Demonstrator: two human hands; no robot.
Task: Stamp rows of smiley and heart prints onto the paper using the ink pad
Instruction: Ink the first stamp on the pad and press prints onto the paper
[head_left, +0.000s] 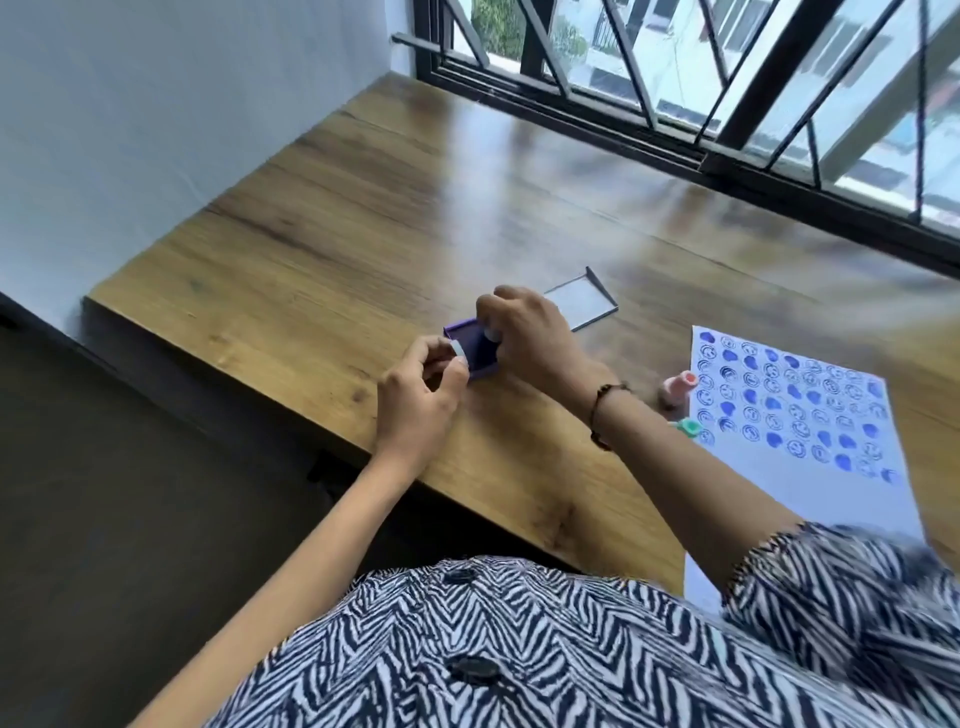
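A purple ink pad (480, 358) lies open on the wooden table (322, 249). My right hand (530, 332) is closed on a small stamp and presses it down onto the pad; the stamp is mostly hidden by my fingers. My left hand (421, 395) pinches a small pale stamp (459, 352) at the pad's near left edge. To the right lies the white paper (810, 499), covered with several rows of blue smiley and heart prints.
The pad's clear lid (582, 301) lies just behind my right hand. A pink stamp (678, 389) and a green stamp (688, 428) sit at the paper's left edge. A barred window runs along the table's far side; the table's left edge drops to the floor.
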